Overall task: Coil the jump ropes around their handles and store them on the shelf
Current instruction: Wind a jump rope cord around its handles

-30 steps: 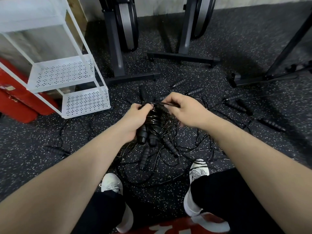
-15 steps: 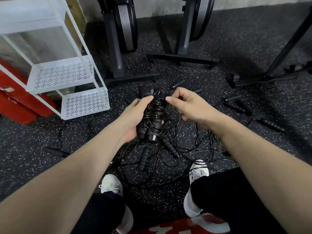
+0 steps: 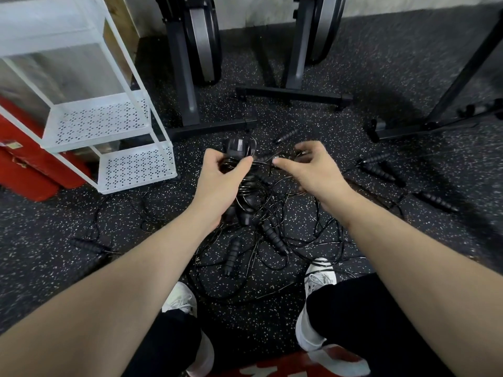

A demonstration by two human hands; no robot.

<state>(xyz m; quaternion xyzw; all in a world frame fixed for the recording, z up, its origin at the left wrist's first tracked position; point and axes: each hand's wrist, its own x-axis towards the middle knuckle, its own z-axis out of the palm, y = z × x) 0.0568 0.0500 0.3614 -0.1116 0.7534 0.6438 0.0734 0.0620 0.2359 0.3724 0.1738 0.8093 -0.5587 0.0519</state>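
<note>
Speckled black rubber floor (image 3: 381,77) carries everything here, with the feet of exercise machines (image 3: 294,95) at the far side and a white perforated shelf unit (image 3: 136,165) standing to the left, its two lower tiers bare where they show. Between the shelf unit and the person's white shoes (image 3: 319,278) lies a tangle of loose jump ropes (image 3: 272,238), their ribbed black handles scattered around it.

Above that tangle the left hand (image 3: 220,180) grips a bundle of paired handles (image 3: 241,148) with cord already wound around them in tight turns. Just beside it, the right hand (image 3: 313,167) pinches the thin free cord (image 3: 262,162) between thumb and forefinger, its other fingers loosely spread.

Judging by this, the wrap is in progress and the storing has not begun. To do it well, the cord should probably stay taut from pinch to bundle, each turn laid snug beside the last. The left thumb would best press down on the newest turn so nothing springs loose. Trailing cord runs down into the pile, so snags on other ropes seem the likely risk; drawing it free gently may avoid knots.
</note>
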